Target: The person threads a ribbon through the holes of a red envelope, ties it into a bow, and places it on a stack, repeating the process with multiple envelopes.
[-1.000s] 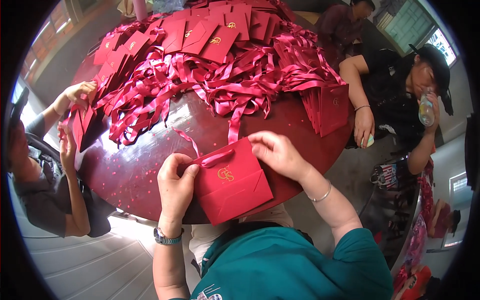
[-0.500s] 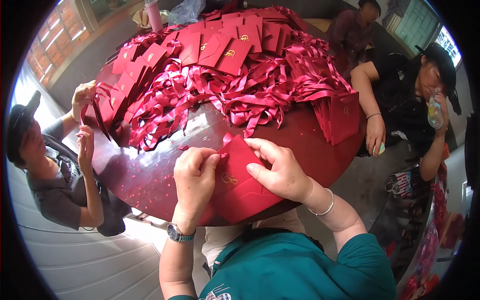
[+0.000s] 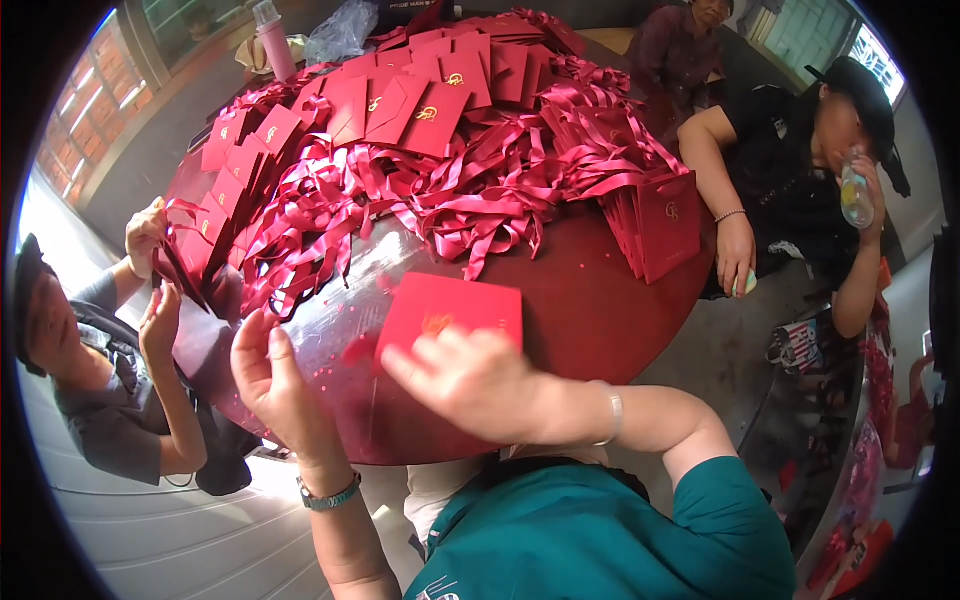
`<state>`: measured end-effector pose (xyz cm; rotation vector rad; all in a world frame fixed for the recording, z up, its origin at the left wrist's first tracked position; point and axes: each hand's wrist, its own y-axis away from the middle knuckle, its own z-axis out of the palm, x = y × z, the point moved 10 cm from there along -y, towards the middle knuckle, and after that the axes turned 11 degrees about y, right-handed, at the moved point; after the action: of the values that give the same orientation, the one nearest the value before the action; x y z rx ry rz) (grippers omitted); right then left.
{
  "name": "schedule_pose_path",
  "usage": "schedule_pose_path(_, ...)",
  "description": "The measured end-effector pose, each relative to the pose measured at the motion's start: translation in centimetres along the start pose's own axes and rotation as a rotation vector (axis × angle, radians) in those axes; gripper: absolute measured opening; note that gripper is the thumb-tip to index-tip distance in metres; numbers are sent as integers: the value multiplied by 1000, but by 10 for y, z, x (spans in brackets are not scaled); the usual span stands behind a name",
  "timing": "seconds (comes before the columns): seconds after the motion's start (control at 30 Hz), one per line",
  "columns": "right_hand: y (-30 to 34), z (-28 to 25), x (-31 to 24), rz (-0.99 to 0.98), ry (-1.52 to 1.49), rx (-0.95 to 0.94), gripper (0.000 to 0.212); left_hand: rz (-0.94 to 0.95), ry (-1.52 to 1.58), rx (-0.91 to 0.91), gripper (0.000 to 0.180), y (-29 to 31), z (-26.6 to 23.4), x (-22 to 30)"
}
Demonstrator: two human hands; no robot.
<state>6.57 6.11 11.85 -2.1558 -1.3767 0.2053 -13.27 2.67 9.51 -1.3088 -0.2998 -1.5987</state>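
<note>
Sideways, the right hand (image 3: pixel 470 385) (blurred) overlaps the bag (image 3: pixel 458 300).

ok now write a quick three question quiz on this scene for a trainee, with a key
1. Multiple choice: which wrist of the camera wearer bears the watch?
a) left
b) right

2. True or false: the wearer's left hand is touching the front red bag.

3. Fill the gap: glossy pink ____ trail in front of the piled red bags.

Key:
1. a
2. False: it is apart from that bag; the right hand, blurred, overlaps it in view.
3. ribbons
</note>
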Motion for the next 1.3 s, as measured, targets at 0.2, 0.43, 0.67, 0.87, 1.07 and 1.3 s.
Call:
schedule_pose_path(0.2, -15, 24, 23, 21, -352, -28, 24, 52, -325, -212, 21, 22, 11, 4)
schedule_pose_path(0.43, 2, 106, 124, 22, -444, -129, 15, 139, -1007, -597, 34, 48, 58, -44)
schedule_pose_path(0.67, 16, 86, 136, 125, -142, -206, 10, -109, -943, -574, 31, 31, 43, -66)
schedule_pose_path(0.87, -2, 47, 138, 292, -432, -1, 3, -520, -467, -775, 29, 29, 70, -95)
schedule_pose_path(1.07, -15, 53, 92, 198, -498, 56, 5, -724, -448, -877, 27, 37, 90, -105)
schedule_pose_path(1.3, -12, 60, 72, 192, -351, 54, 12, -837, -235, -784, 26, 47, 86, -116)
